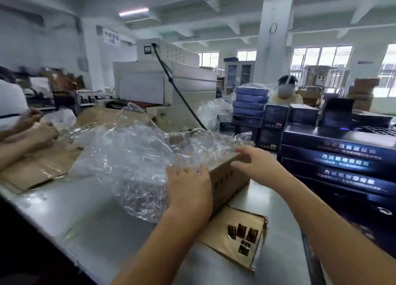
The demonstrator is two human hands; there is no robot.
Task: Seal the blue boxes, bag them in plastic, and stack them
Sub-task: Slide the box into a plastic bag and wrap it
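Your left hand (188, 188) lies flat, fingers spread and fairly straight, on the heap of crumpled clear plastic bags (132, 156) where it spills over the near corner of the open brown cardboard carton (231, 177). Your right hand (255, 162) reaches to the carton's far top edge with fingers loosely extended, gripping nothing that I can make out. The stack of dark blue printed boxes (334, 158) you have to bag stands to your right, apart from both hands, so no box is in hand yet. The film is the likely trouble: the bags look tangled, so pulling one may drag out several, or snag and tear it on the carton's rim. The carton probably weighs little, so a hard tug could slide it into the flat brown cardboard tray of small dark labels (235, 235) just beside it and scatter them. Press the carton down with one palm while the other picks out a single bag. A loose billow could also spread left toward the neighbouring worker's hand (40, 134).
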